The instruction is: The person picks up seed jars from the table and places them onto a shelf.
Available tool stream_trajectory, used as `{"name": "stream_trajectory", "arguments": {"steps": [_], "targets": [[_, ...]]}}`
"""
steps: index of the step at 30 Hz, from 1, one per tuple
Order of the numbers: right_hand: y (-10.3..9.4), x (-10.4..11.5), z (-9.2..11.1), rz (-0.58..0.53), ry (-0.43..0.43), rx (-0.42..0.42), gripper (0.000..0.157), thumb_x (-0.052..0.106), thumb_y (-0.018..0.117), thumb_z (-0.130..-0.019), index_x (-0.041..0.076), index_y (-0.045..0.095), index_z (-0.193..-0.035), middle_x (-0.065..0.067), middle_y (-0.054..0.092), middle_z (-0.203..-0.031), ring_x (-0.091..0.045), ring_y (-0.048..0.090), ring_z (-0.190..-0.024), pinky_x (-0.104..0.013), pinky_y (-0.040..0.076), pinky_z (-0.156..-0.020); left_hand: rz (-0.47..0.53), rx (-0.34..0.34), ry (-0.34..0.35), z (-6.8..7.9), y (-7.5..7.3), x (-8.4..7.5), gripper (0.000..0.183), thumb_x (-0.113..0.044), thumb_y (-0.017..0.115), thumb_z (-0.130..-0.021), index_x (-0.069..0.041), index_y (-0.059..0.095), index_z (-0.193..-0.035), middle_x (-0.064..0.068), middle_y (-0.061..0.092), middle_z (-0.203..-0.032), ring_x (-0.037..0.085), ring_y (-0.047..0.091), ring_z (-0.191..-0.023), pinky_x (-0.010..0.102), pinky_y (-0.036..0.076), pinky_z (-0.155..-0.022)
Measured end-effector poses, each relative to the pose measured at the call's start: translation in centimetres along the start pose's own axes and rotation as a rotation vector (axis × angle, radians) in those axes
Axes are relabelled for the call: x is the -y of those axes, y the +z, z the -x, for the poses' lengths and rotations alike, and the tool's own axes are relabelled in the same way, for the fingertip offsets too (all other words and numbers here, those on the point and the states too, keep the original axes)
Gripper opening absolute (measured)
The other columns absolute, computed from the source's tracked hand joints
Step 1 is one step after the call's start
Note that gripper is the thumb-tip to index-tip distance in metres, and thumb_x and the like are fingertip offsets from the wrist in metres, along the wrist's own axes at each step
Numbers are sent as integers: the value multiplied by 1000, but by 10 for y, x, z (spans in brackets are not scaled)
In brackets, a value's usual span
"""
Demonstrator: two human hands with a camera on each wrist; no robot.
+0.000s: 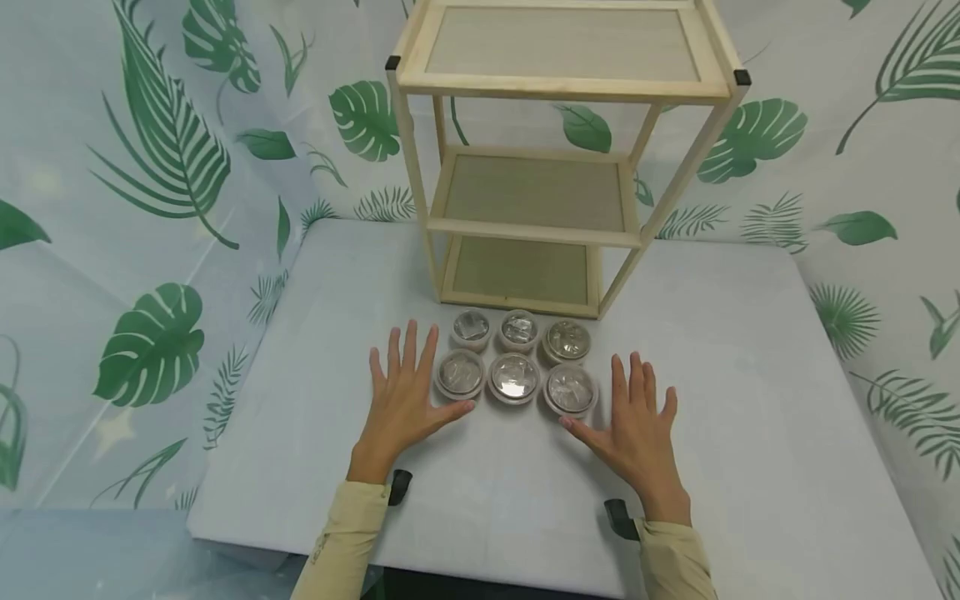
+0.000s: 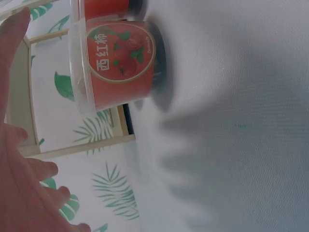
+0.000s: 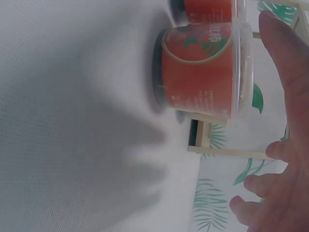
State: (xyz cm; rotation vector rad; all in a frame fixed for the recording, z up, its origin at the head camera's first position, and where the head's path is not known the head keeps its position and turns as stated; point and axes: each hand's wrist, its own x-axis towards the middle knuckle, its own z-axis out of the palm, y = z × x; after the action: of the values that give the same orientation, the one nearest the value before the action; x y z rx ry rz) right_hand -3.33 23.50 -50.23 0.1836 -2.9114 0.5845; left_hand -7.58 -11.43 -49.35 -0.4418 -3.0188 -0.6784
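Several small round cups (image 1: 514, 377) with clear lids stand in two rows on the white table (image 1: 750, 433), in front of a wooden shelf unit (image 1: 555, 158). My left hand (image 1: 405, 396) lies flat with spread fingers just left of the front-left cup (image 1: 460, 372), its thumb near that cup. My right hand (image 1: 633, 421) lies flat just right of the front-right cup (image 1: 572, 388). In the left wrist view a red cup (image 2: 118, 63) with a fruit label stands past my left hand (image 2: 21, 193). In the right wrist view a red cup (image 3: 203, 70) stands beside my right hand (image 3: 280, 145).
The three-tier shelf unit stands at the table's back, its shelves bare. A leaf-print curtain (image 1: 150, 167) hangs behind and on both sides. The table's front edge (image 1: 450, 558) is close to my forearms.
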Motion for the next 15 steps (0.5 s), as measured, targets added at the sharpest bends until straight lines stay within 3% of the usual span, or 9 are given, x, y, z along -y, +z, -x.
{"name": "stream_trajectory", "arguments": {"steps": [7,15], "targets": [[-1,2,-1,-29,-11,-1,123,56,88,-79,-3,23,-166,-34,21,-169,-54,22,-154,-78,10,-115,61,-66,55,-3,-7,-3,123,-73,75,-88,-10,9,-172,22,8,-176,40,2,-163,69,8,-124],[-1,7,-3,-37,-9,19,121,58,86,-81,-4,25,-165,-34,22,-169,-55,23,-153,-77,12,-115,211,-166,100,-17,-20,-4,124,-95,42,-90,-6,12,-171,24,15,-174,42,11,-162,66,13,-124]]}}
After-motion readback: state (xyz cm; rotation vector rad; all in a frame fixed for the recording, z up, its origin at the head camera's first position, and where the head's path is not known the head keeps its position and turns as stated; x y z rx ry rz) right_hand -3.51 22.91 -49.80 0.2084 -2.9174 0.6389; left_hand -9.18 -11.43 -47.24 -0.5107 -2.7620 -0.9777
